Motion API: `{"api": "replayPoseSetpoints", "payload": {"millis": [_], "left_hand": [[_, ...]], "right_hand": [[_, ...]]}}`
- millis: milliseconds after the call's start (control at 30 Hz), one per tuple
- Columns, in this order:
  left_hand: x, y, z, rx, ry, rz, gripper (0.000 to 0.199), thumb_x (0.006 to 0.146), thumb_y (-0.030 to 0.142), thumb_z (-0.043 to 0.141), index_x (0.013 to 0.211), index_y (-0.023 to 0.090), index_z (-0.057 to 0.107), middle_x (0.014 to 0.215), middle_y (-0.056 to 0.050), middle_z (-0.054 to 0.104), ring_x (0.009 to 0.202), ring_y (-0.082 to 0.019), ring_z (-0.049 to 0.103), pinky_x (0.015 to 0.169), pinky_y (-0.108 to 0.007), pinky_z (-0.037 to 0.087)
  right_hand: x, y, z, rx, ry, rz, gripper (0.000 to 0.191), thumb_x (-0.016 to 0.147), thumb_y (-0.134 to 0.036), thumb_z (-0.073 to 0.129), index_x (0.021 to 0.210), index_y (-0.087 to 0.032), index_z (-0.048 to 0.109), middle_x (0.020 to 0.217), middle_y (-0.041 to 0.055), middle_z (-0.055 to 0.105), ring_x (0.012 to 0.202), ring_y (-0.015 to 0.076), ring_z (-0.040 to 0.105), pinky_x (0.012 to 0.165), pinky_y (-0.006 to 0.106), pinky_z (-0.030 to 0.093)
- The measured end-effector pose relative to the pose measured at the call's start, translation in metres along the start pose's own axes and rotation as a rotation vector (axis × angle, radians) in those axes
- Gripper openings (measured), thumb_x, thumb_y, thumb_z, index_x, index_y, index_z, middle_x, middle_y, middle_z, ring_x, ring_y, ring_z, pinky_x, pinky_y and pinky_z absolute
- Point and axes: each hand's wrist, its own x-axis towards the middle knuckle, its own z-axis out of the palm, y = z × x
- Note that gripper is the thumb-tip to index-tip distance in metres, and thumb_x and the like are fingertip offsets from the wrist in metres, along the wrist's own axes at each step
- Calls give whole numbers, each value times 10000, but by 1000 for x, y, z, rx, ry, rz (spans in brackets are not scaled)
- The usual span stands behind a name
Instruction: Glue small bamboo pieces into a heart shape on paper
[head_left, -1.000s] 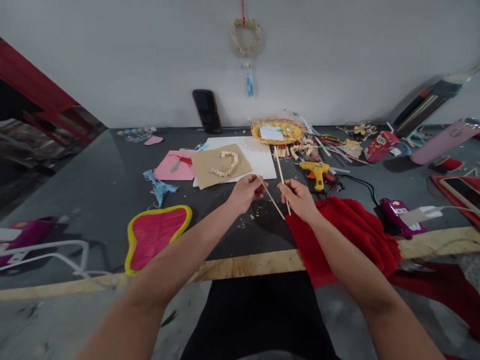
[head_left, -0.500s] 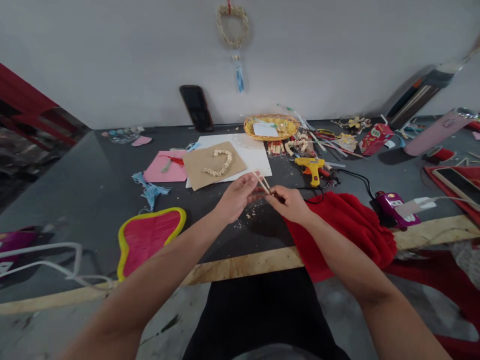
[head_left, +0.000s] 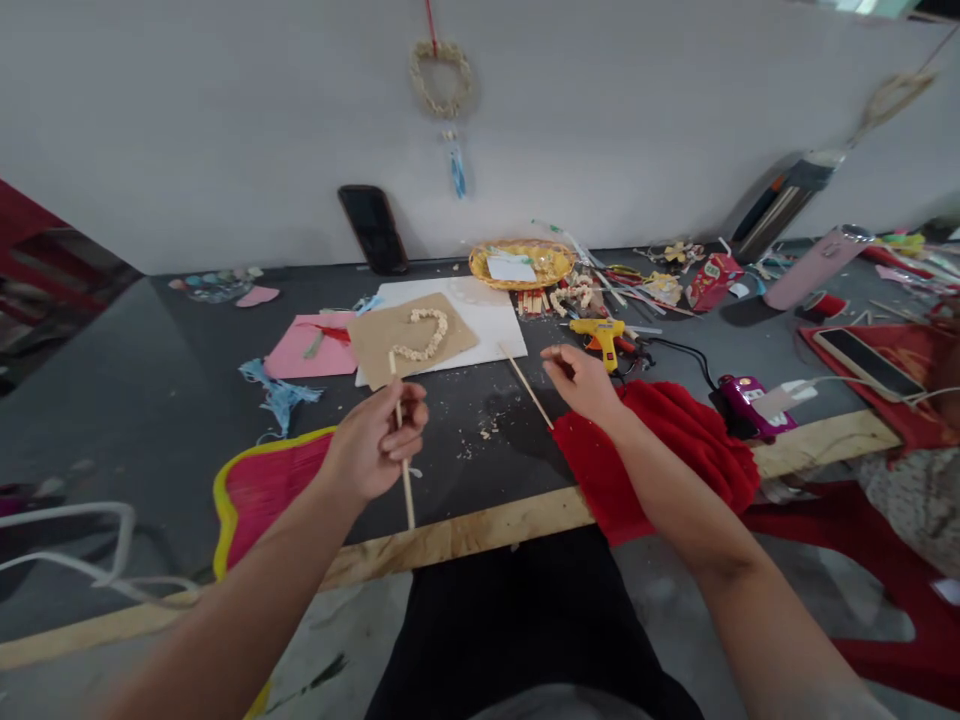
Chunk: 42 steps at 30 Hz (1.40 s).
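Note:
My left hand [head_left: 379,435] is closed around a thin wooden stick [head_left: 407,490], held nearly upright above the front of the table. The stick's upper end overlaps the brown cardboard [head_left: 367,335] in view. On that cardboard lies an open curve of cream-coloured small pieces [head_left: 431,345]. My right hand [head_left: 581,380] has its fingers curled in towards the thumb, and whatever may be between them is hidden. A second wooden stick [head_left: 526,388] lies slanted on the table just left of it, its near end at the red cloth [head_left: 652,440]. Pale crumbs [head_left: 487,430] are scattered between my hands.
A yellow glue gun [head_left: 600,335] lies behind my right hand, near a purple power socket [head_left: 750,405]. At the back are a wicker basket [head_left: 480,268] and a dark phone [head_left: 373,228]. A yellow-edged pink piece [head_left: 262,480] lies by my left forearm; blue tassels [head_left: 281,395] lie beyond.
My hands have moved apart, the left one going left and nearer with one stick. The other stick now lies on the table beside my right hand. The view has shifted rightward.

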Motion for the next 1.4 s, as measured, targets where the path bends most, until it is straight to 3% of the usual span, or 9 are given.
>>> {"api": "replayPoseSetpoints", "payload": {"millis": [167, 267, 400, 533, 767, 900, 1100, 1233, 1400], "left_hand": [[-44, -5, -31, 26, -62, -46, 258, 926, 294, 502, 790, 131, 647, 567, -4, 578, 266, 17, 238, 269, -97, 263], [-59, -10, -42, 38, -78, -68, 182, 853, 311, 625, 799, 141, 659, 588, -3, 593, 277, 27, 244, 272, -87, 273], [-66, -17, -44, 31, -84, -69, 231, 769, 365, 729, 781, 145, 659, 583, 2, 597, 287, 31, 245, 272, -84, 277], [-70, -19, -46, 45, -94, -57, 269, 765, 406, 727, 793, 149, 652, 587, 4, 599, 290, 26, 251, 274, -90, 277], [-78, -17, -62, 54, 6, -66, 193, 797, 336, 681, 796, 146, 649, 593, 0, 595, 285, 27, 272, 292, -91, 279], [-77, -20, -59, 34, 30, -91, 190, 766, 325, 703, 761, 144, 645, 572, 1, 588, 284, 23, 262, 285, -95, 269], [-77, -19, -52, 41, -29, -92, 211, 750, 348, 726, 777, 151, 655, 576, -1, 594, 293, 18, 256, 285, -104, 271], [-77, -21, -55, 20, -29, -86, 261, 719, 385, 758, 824, 161, 673, 589, 4, 599, 308, 22, 254, 296, -97, 265], [-88, -30, -62, 8, -14, -95, 296, 712, 417, 762, 830, 160, 679, 587, 8, 590, 312, 24, 241, 299, -98, 251]], "right_hand": [[16, 15, -55, -534, -6, 175, 255, 856, -271, 546, 1084, -161, 580, 1025, 129, 667, 930, 257, 629, 826, 360, 475], [20, 27, -74, -714, -99, 348, 283, 876, -352, 542, 1083, -160, 543, 1006, 150, 674, 925, 295, 643, 769, 369, 476], [21, 39, -69, -739, -214, 481, 326, 854, -446, 562, 1045, -187, 508, 951, 123, 686, 868, 289, 662, 703, 342, 460], [21, 40, -67, -702, -125, 537, 308, 789, -358, 594, 1036, -208, 488, 922, 92, 688, 827, 264, 657, 672, 315, 438], [16, 37, -124, -708, 175, 502, 334, 769, -364, 577, 1054, -206, 502, 924, 89, 693, 836, 260, 646, 705, 340, 453], [10, 50, -145, -856, 79, 613, 356, 774, -383, 578, 1060, -174, 540, 953, 134, 695, 850, 285, 654, 692, 350, 461], [10, 61, -136, -1016, -140, 684, 347, 851, -379, 525, 1074, -123, 596, 986, 196, 696, 878, 306, 669, 705, 364, 477], [27, 51, -117, -1018, -172, 471, 330, 939, -336, 381, 1077, -152, 618, 1094, 187, 671, 989, 293, 634, 811, 386, 464], [51, 56, -77, -948, -291, 257, 273, 873, -250, 520, 1071, -104, 641, 1130, 203, 644, 1118, 285, 532, 994, 412, 360]]}}
